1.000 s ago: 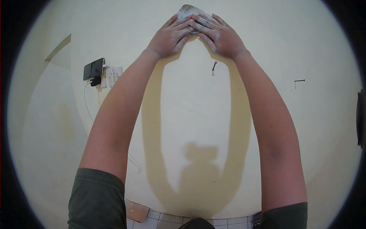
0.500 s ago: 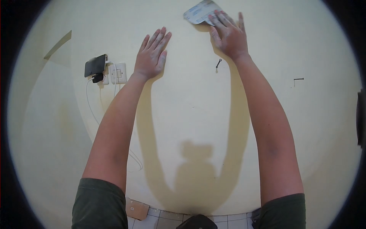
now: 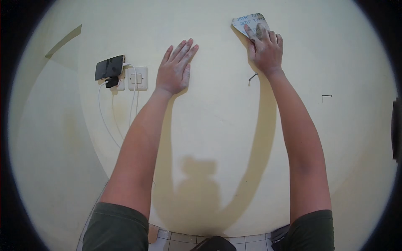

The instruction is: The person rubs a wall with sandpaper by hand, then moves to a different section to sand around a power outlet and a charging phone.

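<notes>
A sheet of sandpaper (image 3: 247, 21) with blue print on its pale backing lies against the cream wall (image 3: 213, 138), high in the view. My right hand (image 3: 268, 52) presses it to the wall, index finger extended over the sheet and the other fingers more bent. The sheet's left edge lifts a little off the surface. Flat on the wall to the left rests my left hand (image 3: 173, 69), fingers stretched out, holding nothing. Pale dust coats the fingers of both hands.
A nail (image 3: 253, 77) sticks out just below my right hand, and another nail (image 3: 327, 96) farther right. Left of my left hand, a phone (image 3: 109, 67) rests on a plugged-in charger (image 3: 112, 82) beside a wall switch (image 3: 138, 78). White cables hang down. Floor tiles (image 3: 182, 237) show below.
My right hand has slid the sandpaper rightward and slightly down relative to the nail. The left hand stays flat at about the same place on the wall. The whole view has shifted somewhat.
</notes>
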`<control>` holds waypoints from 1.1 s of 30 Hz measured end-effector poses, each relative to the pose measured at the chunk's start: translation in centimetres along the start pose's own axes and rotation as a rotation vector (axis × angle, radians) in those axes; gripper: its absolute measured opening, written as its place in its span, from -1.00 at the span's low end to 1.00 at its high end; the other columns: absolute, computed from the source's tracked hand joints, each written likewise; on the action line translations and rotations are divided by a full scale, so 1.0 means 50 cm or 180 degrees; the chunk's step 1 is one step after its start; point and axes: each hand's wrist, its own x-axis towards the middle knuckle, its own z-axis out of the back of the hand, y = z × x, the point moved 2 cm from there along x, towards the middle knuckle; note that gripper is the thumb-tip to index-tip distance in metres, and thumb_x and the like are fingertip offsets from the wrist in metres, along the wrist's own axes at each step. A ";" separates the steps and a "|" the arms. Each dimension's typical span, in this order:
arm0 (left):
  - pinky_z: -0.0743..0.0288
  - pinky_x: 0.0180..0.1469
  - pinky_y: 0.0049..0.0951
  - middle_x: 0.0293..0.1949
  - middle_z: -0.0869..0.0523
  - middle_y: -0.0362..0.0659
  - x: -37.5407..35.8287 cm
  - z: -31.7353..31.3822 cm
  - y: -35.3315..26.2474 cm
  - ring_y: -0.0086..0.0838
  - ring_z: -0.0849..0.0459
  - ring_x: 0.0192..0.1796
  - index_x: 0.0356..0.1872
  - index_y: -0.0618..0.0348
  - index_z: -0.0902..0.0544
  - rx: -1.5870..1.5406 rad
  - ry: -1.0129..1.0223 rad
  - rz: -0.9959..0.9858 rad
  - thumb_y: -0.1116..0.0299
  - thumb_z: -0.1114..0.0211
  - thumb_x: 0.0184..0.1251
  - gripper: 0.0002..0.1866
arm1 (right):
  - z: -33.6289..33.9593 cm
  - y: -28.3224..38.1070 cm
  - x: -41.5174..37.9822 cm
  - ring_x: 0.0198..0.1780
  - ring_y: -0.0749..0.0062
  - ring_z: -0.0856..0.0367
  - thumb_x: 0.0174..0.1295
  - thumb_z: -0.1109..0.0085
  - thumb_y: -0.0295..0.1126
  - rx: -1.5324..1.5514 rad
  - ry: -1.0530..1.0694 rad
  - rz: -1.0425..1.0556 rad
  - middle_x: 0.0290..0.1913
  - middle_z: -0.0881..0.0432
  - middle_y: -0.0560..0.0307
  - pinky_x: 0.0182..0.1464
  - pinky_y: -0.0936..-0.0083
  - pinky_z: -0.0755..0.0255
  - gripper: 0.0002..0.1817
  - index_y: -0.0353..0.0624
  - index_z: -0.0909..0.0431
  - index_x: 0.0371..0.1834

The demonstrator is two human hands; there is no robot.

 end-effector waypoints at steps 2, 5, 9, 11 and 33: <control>0.03 0.70 -0.08 0.65 -0.31 -0.20 -0.002 0.001 0.002 -0.30 -0.25 0.66 0.61 -0.10 -0.35 -0.0078 -0.0026 0.0060 0.39 0.02 0.40 -0.30 | -0.008 -0.004 0.020 0.47 0.09 -0.43 0.30 -0.20 -0.28 0.0284 -0.0067 0.0532 0.49 -0.47 0.01 0.57 -0.03 -0.13 -0.39 0.13 -0.53 0.49; 0.00 0.70 -0.08 0.64 -0.32 -0.20 -0.004 0.003 0.003 -0.31 -0.26 0.66 0.60 -0.10 -0.37 -0.0195 -0.0045 0.0139 0.41 0.00 0.36 -0.29 | -0.034 -0.033 0.048 0.63 -0.02 -0.21 0.35 -0.14 -0.33 0.1179 0.0058 0.0568 0.58 -0.37 -0.10 0.63 -0.02 -0.05 -0.37 -0.08 -0.45 0.54; -0.05 0.70 -0.10 0.64 -0.32 -0.28 -0.012 0.007 0.007 -0.40 -0.24 0.66 0.61 -0.18 -0.35 -0.0228 -0.0042 0.0293 0.40 -0.08 0.37 -0.28 | -0.120 -0.087 0.103 0.67 -0.09 -0.14 0.42 -0.09 -0.31 0.0682 -0.0340 -0.0507 0.60 -0.33 -0.19 0.64 -0.09 -0.01 -0.36 -0.17 -0.36 0.58; -0.02 0.71 -0.09 0.64 -0.31 -0.22 -0.015 0.005 0.014 -0.36 -0.23 0.67 0.61 -0.04 -0.34 -0.0268 -0.0093 0.0375 0.41 -0.05 0.33 -0.27 | -0.156 -0.047 0.149 0.66 -0.12 -0.17 0.42 -0.05 -0.31 0.0454 -0.0449 -0.0966 0.59 -0.35 -0.21 0.61 -0.20 0.01 -0.38 -0.15 -0.37 0.57; 0.13 0.72 -0.05 0.64 -0.29 -0.10 -0.055 -0.012 0.045 -0.30 -0.15 0.70 0.58 0.23 -0.34 -0.0505 -0.0437 0.1195 0.36 -0.01 0.31 -0.27 | -0.125 0.257 0.283 0.54 -0.15 -0.35 0.51 0.01 -0.37 0.1587 -0.0809 -0.1556 0.43 -0.48 -0.38 0.62 0.06 -0.15 -0.53 -0.35 -0.47 0.40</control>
